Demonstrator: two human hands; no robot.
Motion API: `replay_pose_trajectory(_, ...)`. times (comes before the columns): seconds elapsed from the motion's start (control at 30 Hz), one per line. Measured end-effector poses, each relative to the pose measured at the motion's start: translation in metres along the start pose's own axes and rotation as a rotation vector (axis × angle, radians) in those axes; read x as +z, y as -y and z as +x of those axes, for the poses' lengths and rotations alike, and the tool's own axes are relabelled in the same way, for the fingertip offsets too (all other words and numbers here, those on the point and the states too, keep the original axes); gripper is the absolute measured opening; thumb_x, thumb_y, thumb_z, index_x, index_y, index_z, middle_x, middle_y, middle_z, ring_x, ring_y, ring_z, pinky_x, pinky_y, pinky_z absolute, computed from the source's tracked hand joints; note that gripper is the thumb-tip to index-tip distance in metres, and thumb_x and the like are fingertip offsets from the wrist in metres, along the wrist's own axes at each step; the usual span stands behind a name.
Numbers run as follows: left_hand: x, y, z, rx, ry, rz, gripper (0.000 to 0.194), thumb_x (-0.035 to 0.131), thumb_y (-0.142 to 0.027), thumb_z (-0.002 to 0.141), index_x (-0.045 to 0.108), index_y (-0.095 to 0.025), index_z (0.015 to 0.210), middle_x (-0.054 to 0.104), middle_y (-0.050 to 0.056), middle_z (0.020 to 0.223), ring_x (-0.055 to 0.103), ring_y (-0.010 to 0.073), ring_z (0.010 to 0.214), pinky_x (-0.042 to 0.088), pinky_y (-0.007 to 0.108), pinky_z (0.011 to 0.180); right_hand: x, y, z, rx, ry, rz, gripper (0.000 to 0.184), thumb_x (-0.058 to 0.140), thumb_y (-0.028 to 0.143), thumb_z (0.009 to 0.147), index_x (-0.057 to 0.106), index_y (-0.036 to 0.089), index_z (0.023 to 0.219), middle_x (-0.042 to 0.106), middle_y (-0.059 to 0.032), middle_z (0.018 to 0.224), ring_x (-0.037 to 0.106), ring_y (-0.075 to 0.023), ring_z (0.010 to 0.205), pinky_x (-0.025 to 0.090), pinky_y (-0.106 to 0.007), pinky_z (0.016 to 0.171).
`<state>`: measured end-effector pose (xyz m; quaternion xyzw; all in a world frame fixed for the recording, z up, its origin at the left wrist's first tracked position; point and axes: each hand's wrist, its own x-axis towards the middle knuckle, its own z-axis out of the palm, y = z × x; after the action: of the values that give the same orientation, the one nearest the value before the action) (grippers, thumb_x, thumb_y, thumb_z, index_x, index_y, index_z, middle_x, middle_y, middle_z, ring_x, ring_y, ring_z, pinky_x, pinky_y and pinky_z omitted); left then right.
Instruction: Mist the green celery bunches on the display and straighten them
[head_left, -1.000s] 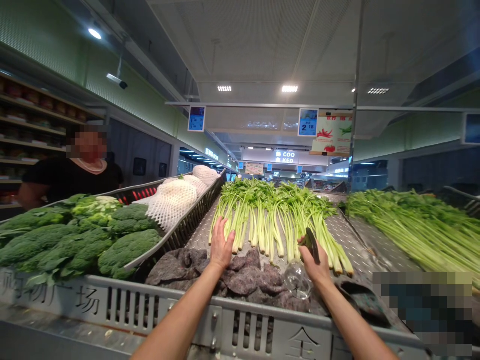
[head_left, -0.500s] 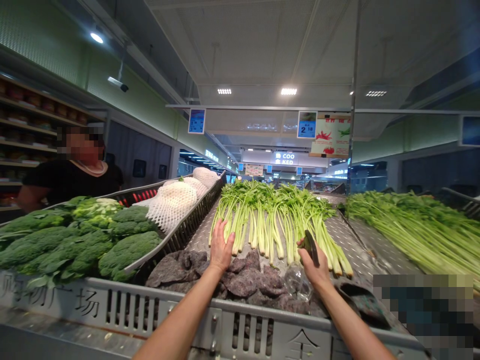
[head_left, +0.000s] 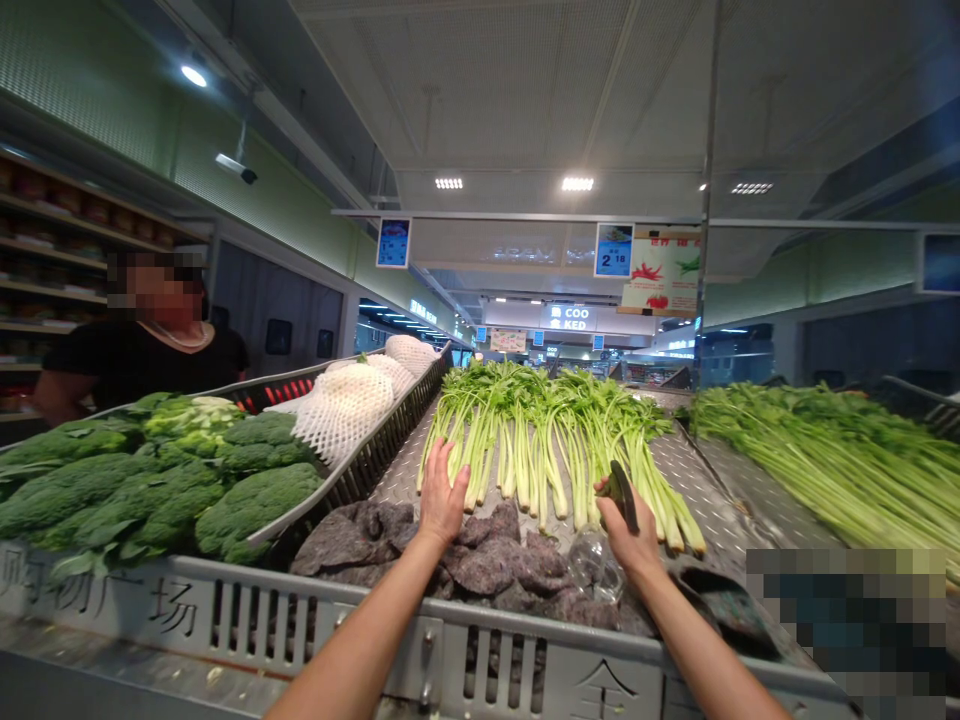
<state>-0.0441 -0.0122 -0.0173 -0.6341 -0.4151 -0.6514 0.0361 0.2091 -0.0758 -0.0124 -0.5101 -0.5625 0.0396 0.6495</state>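
Note:
Celery (head_left: pixel 540 450) lies in a row across a sloped metal rack, leaves to the back and pale stalk ends toward me. My left hand (head_left: pixel 442 495) is open over the left stalk ends, its fingers stretched out; whether it touches them I cannot tell. On the right, my right hand (head_left: pixel 628 530) is closed around what looks like a spray bottle (head_left: pixel 595 567), with a clear round body below and a dark head (head_left: pixel 622 495) pointing up. My palm and fingers partly hide it. Crumpled grey-brown cloth (head_left: pixel 502 560) lies beneath my hands along the front.
To the left, a crate holds broccoli (head_left: pixel 120 490) and vegetables in white foam netting (head_left: pixel 349 400). A grey slotted barrier (head_left: pixel 360 600) runs along the front. A mirror (head_left: pixel 817 330) stands at right, reflecting celery. A person (head_left: pixel 142 350) in black is beyond the broccoli.
Both hands stay in place with the spray bottle still held. The person at the left has shifted very slightly.

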Motion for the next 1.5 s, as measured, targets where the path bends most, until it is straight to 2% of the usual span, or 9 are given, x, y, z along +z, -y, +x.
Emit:
replay_pose_trajectory(0.4,0.0002,-0.0004,0.0008,0.012,0.012,0.031,0.047,0.033,-0.039,0.079,0.039,-0.013,0.119,0.031,0.014,0.132,0.027,0.0224,0.124,0.023,0.042,0.102,0.0002,-0.0041,0.0025,0.003,-0.057,-0.025,0.033,0.047,0.036,0.062,0.057,0.017,0.087,0.062,-0.0048,0.085,0.056,-0.0193,0.077,0.041,-0.028,0.069)
replay_pose_trajectory(0.6,-0.0002,-0.0014,0.0004,0.032,0.025,0.043,0.048,0.033,-0.039,0.080,0.038,-0.012,0.119,0.031,0.014,0.132,0.027,0.0221,0.124,0.023,0.041,0.103,-0.0014,0.0009,-0.0003,-0.046,-0.012,-0.047,0.028,0.046,0.034,0.064,0.055,0.016,0.082,0.061,-0.0046,0.080,0.055,-0.0179,0.070,0.041,-0.027,0.065)
replay_pose_trajectory(0.87,-0.0009,-0.0028,0.0000,0.043,0.025,0.035,0.049,0.032,-0.041,0.080,0.038,-0.012,0.119,0.030,0.014,0.132,0.027,0.0222,0.124,0.023,0.041,0.102,-0.0032,0.0052,-0.0006,-0.005,-0.110,-0.071,0.032,0.046,0.034,0.062,0.055,0.016,0.087,0.061,-0.0035,0.077,0.055,-0.0174,0.067,0.040,-0.027,0.063)
replay_pose_trajectory(1.5,-0.0010,-0.0035,0.0004,0.045,0.030,0.036,0.049,0.032,-0.041,0.080,0.038,-0.012,0.119,0.030,0.014,0.133,0.026,0.0224,0.124,0.023,0.042,0.102,-0.0096,0.0012,0.0024,0.023,-0.214,-0.047,0.034,0.047,0.038,0.061,0.055,0.016,0.086,0.060,-0.0055,0.083,0.055,-0.0204,0.078,0.039,-0.029,0.072)
